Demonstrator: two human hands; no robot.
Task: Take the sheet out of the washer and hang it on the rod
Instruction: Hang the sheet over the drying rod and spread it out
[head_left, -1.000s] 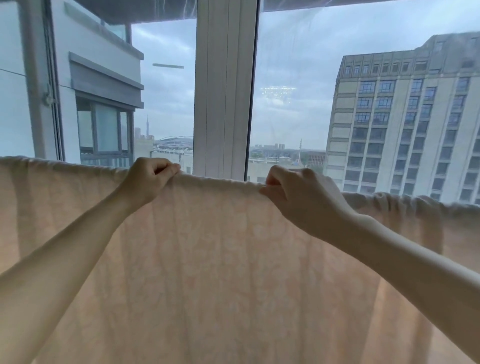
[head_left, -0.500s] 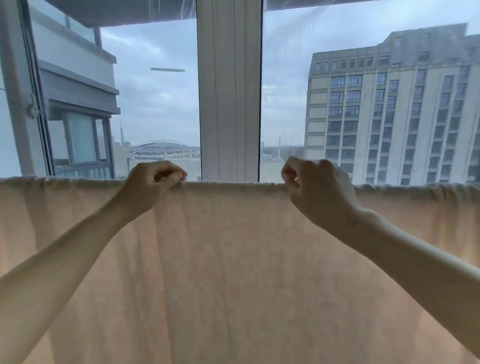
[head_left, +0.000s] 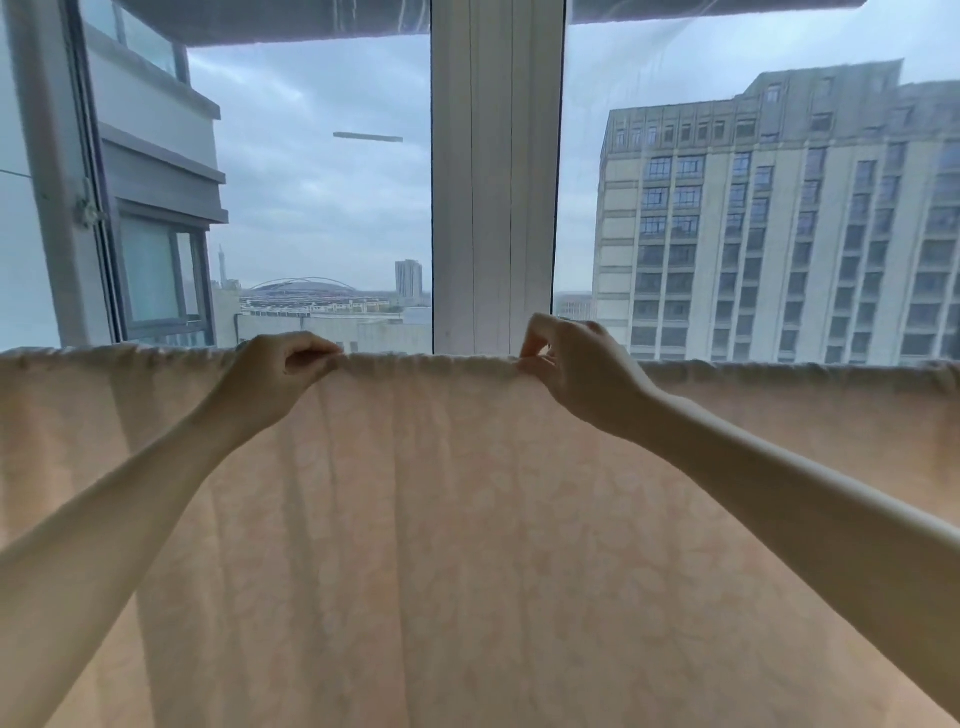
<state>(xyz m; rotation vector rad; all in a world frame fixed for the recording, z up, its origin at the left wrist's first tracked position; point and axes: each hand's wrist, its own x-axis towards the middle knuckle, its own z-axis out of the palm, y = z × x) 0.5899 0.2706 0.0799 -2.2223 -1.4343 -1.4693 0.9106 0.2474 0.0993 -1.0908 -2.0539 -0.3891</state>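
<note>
Head view: sheet (head_left: 467, 545) draped over hidden rod; left hand (head_left: 280, 366) and right hand (head_left: 576, 366) each pinch its top fold. Step, as judged: spreading. Next: slide gathers outward evenly.

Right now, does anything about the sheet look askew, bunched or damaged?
No damage shows. The sheet hangs roughly level, its top edge pinched by the left hand and the right hand. The one oddity: that edge is puckered outside each hand and smoother between them.
</note>
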